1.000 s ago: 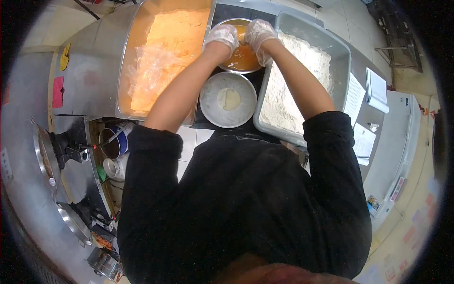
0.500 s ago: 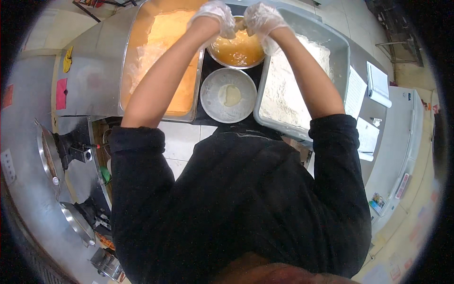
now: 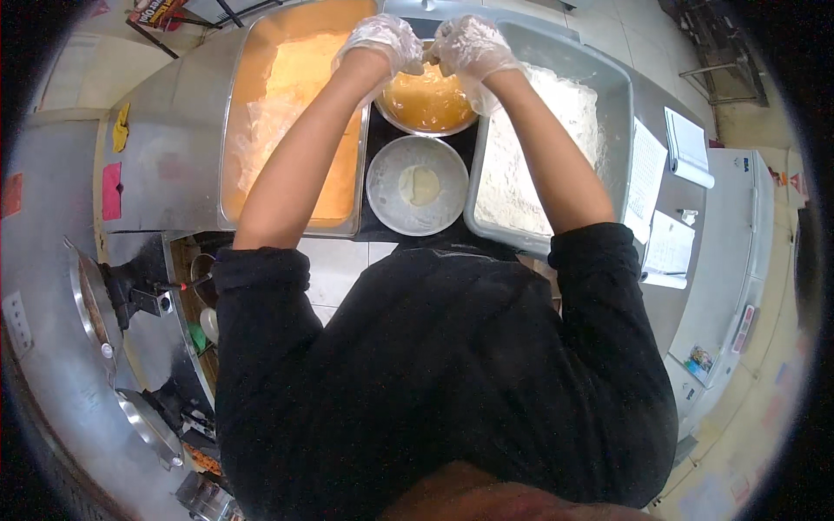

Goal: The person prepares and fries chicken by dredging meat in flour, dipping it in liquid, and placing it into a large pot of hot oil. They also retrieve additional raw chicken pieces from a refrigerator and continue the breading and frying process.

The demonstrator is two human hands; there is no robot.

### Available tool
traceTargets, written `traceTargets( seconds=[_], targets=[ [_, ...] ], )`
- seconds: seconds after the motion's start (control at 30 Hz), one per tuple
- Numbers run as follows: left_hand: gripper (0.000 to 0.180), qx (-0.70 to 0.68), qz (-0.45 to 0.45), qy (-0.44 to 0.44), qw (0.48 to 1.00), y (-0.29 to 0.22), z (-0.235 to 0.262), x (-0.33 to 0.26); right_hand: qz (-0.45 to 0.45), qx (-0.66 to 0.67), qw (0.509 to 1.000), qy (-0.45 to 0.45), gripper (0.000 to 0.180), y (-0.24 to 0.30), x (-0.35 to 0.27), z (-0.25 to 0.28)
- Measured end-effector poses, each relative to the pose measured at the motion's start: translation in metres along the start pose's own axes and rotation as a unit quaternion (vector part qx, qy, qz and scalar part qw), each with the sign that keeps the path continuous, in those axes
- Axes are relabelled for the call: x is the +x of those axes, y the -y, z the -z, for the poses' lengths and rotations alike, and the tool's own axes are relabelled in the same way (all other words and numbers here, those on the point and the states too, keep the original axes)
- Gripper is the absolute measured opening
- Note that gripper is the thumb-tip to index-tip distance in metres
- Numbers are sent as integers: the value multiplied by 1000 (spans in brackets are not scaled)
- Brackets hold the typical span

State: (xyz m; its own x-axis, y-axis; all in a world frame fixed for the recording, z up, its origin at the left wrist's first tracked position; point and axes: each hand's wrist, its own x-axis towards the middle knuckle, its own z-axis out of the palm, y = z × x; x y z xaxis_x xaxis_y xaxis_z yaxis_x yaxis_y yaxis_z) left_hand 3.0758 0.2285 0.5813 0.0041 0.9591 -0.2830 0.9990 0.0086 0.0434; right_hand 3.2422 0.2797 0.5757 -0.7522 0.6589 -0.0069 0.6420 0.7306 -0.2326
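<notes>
Clear plastic gloves cover both my hands at the far side of the counter. My left hand [image 3: 387, 45] and my right hand [image 3: 469, 45] meet over a metal bowl [image 3: 426, 133] of glossy orange-yellow liquid [image 3: 427, 97]. Their fingers are pinched together at a small piece between them, too hidden to name. White powder coats the right glove. Nearer to me stands a second metal bowl [image 3: 382, 187], with a little pale liquid [image 3: 420, 185] at its bottom. Left of the bowls is a metal tray [image 3: 233, 165] of orange powder [image 3: 334, 195]; to the right, a grey tub [image 3: 627, 143] of white flour [image 3: 508, 178].
Crumpled clear plastic [image 3: 261, 139] lies in the tray. Paper sheets [image 3: 645, 174] and a notepad [image 3: 688, 148] rest right of the tub, by a white fridge [image 3: 725, 234]. At the left are burners with pans [image 3: 97, 300] and a pink cloth [image 3: 112, 191].
My hands stay together over the far bowl; the fingers have turned inward and drawn closer. The view has shifted slightly, so the bowls and containers sit a little lower in the picture.
</notes>
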Motion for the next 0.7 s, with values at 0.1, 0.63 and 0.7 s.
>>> traceTargets(
  seconds=[0.1,0.63,0.7],
  targets=[
    [41,-9,38,-41,998,-5,-18,3,29,-35,997,-55,35,4,-6,-31],
    [47,-8,54,13,998,-24,-30,-2,-72,55,996,-22,36,-8,-9,-70],
    [47,-2,54,6,999,-20,-29,-3,-89,74,993,-5,34,0,-10,-66]
  ],
)
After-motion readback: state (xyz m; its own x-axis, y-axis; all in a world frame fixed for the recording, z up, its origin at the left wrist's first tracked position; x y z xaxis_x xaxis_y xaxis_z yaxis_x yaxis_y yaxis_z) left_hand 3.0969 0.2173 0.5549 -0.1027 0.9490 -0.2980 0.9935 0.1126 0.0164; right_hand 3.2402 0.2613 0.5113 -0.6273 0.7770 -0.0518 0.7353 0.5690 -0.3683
